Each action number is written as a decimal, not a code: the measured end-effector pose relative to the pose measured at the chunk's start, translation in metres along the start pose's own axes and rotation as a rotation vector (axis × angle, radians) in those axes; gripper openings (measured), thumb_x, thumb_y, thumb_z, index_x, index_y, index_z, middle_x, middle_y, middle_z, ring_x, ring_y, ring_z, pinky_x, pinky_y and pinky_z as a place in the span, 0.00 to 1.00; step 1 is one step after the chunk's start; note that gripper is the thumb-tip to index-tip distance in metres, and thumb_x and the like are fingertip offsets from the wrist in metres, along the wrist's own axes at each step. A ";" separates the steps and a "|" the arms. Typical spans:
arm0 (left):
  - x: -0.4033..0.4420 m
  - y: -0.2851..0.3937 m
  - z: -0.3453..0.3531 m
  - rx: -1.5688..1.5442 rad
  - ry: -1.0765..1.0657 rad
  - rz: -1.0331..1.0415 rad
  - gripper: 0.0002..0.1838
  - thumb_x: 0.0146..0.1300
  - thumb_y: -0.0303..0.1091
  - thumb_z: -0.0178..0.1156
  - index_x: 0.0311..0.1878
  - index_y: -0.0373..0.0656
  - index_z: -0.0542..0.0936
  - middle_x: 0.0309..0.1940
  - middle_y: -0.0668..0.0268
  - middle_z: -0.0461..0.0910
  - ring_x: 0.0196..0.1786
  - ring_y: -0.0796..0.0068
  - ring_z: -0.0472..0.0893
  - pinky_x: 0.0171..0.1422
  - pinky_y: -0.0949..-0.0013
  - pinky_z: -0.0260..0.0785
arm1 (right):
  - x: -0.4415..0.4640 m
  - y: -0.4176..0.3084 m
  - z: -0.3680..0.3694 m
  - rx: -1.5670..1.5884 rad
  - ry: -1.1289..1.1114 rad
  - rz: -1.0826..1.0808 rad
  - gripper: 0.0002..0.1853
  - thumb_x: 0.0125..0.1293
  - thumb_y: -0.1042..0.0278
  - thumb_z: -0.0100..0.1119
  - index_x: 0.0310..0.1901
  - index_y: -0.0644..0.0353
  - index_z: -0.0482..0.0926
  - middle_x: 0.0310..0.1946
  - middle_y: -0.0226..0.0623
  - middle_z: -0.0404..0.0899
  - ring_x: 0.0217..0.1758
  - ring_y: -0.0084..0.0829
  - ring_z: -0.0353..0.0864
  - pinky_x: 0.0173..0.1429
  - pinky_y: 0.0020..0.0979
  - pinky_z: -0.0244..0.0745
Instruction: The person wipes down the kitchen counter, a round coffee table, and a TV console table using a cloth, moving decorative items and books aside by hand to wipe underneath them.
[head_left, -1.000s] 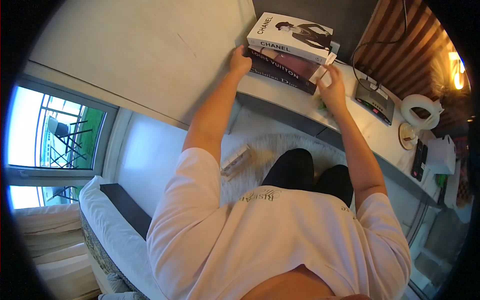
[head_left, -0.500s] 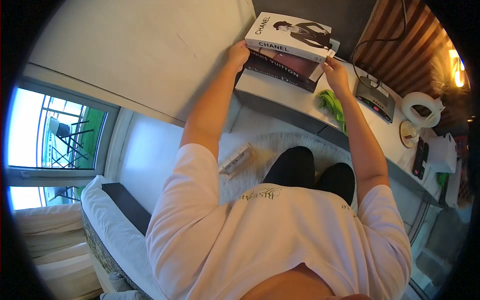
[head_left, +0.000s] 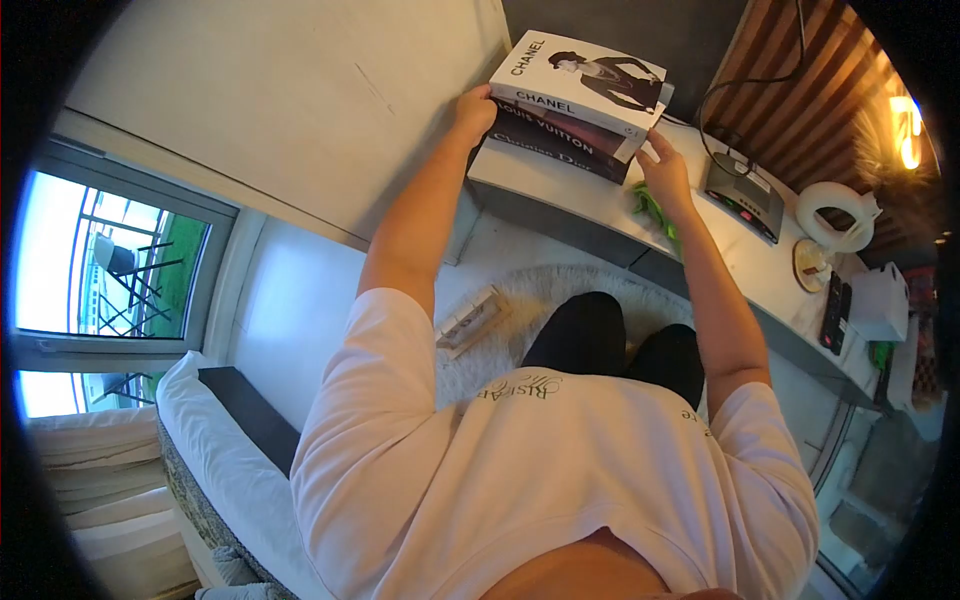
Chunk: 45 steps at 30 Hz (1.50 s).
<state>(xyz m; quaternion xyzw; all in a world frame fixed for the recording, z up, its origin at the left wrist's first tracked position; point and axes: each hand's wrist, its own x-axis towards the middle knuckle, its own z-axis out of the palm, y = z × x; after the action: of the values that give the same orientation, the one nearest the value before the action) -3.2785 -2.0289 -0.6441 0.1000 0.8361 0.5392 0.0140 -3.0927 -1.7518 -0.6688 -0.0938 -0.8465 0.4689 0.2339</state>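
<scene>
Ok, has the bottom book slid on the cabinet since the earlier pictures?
No, not visibly. Judged against the corner of the cabinet, the bottom book sits where it did; I can't rule out a very slight shift.

Place: a home, likely a living room
Floor: fluffy rug (head_left: pixel 565 285)
Shelf: router (head_left: pixel 745 197), ring-shaped vase (head_left: pixel 838 217) (rather decorative)
Wall: wooden slats (head_left: pixel 765 90), warm lamp (head_left: pixel 905 133)

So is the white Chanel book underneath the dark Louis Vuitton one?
No, the white Chanel book lies on top, above the dark Louis Vuitton book and the black Christian Dior book.
</scene>
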 end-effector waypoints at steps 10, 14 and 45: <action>-0.021 0.017 -0.007 0.078 0.027 -0.056 0.26 0.48 0.21 0.50 0.55 0.41 0.77 0.40 0.63 0.82 0.38 0.74 0.77 0.42 0.74 0.66 | -0.010 -0.012 -0.007 0.007 -0.033 -0.008 0.27 0.61 0.68 0.57 0.61 0.68 0.68 0.55 0.53 0.74 0.58 0.43 0.75 0.60 0.32 0.67; -0.024 0.022 -0.007 0.018 -0.027 -0.110 0.26 0.49 0.22 0.51 0.55 0.41 0.77 0.42 0.62 0.81 0.43 0.73 0.77 0.48 0.73 0.66 | -0.008 -0.002 -0.004 0.006 -0.058 -0.001 0.27 0.61 0.67 0.57 0.62 0.66 0.67 0.57 0.52 0.72 0.60 0.43 0.73 0.61 0.32 0.67; -0.024 0.040 0.042 -0.083 0.304 -0.100 0.40 0.45 0.42 0.73 0.58 0.32 0.65 0.53 0.48 0.72 0.57 0.56 0.72 0.61 0.61 0.64 | 0.113 -0.053 -0.008 -0.640 -0.092 -0.375 0.27 0.67 0.53 0.49 0.62 0.61 0.65 0.58 0.51 0.69 0.64 0.46 0.66 0.67 0.43 0.59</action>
<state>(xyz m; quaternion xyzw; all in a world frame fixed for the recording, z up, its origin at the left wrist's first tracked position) -3.2433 -1.9798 -0.6277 -0.0251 0.8097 0.5806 -0.0815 -3.1841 -1.7318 -0.5857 0.0154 -0.9623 0.1333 0.2364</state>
